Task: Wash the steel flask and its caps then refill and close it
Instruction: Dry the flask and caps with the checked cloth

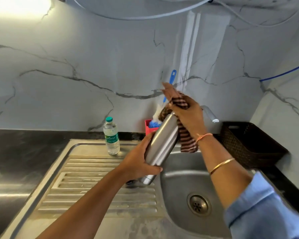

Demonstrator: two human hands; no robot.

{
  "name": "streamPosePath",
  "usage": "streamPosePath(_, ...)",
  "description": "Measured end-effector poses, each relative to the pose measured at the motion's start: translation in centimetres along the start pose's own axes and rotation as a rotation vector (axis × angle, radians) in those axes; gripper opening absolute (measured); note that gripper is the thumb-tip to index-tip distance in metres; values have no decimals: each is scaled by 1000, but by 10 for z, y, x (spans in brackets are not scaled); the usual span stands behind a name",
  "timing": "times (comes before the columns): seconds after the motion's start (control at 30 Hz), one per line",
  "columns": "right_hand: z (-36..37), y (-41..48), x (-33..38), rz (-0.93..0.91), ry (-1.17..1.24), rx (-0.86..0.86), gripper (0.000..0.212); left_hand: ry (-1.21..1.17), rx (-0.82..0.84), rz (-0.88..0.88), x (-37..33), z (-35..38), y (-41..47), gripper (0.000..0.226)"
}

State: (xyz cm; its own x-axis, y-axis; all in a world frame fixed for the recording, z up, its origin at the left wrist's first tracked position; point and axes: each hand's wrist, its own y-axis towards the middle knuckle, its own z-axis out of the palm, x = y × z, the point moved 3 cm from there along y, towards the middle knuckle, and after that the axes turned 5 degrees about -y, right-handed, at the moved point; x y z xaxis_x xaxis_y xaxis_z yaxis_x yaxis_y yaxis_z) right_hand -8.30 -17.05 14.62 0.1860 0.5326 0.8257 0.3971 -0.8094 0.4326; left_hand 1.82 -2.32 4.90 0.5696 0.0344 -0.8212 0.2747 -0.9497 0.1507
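Head view, flask: steel flask (162,144) tilted over the sink's (179,178) left edge, neck toward the wall.
Hands: left hand (138,163) grips its lower body; right hand (186,114) clutches a striped cloth (188,140) round the neck.
Progress: apparently drying; refilling and capping remain.
Nearby: water bottle (111,135) upright behind the drainboard.

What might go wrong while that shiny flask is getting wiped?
The steel flask is tilted above the sink, gripped low down by the left hand; it might slip and clang down.
The striped cloth in the right hand dangles; its end might brush the sink.
The plastic water bottle stands close; an arm might topple it.
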Motion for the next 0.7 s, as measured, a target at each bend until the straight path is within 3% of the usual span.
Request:
streamPosePath(0.1, -2, 0, 1, 22, -22, -95, 3, 25, -71, 18, 1, 9, -8, 115)
streamPosePath(0.23, 22, -13, -3, 61, -50, -157, 6, -64, -112, -88, 16, 19, -22, 107)
streamPosePath(0.43, 35, -16, -27, 273, 140, -311, 10, 5, -97, -197, 32, 1, -42, 89)
streamPosePath(0.7, 32, -34, -61, 404, 285, -443, 19, 55, -128, -219, 57, -13, -75, 95)
